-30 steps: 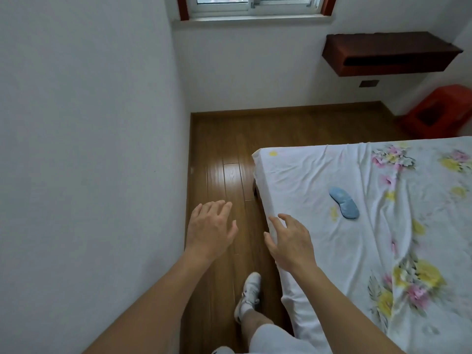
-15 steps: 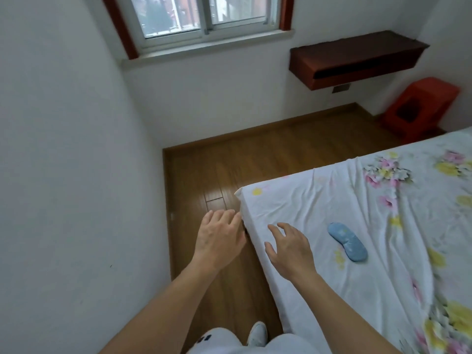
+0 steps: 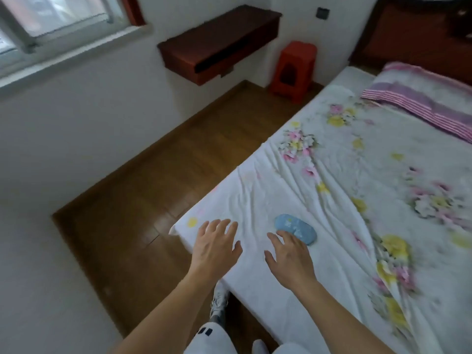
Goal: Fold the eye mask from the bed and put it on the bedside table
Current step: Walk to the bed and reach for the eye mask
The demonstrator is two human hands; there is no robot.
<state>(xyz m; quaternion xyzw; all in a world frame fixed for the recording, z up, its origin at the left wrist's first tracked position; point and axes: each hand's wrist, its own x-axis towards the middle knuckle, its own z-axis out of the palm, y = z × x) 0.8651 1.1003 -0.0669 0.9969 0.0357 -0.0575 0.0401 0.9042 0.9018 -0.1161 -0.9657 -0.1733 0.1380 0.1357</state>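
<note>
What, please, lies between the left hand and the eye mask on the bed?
Head view: only bare, wrinkled sheet between the left hand and eye mask.

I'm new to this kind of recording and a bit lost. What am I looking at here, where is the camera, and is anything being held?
There is no machine here: a person wears a wide-angle camera on the head, so you look forward and down along their bare arms. That is why the room seems tilted and bent.

The left hand and the right hand are both open, fingers spread, reaching over the near corner of the bed. Neither holds anything.

On the flowered sheet lies a small blue eye mask, flat, just beyond the right hand's fingertips; whether they touch it is hard to tell. A striped pillow lies at the far end. Beyond the bed stand a red stool and a dark wall shelf beside a window.
</note>
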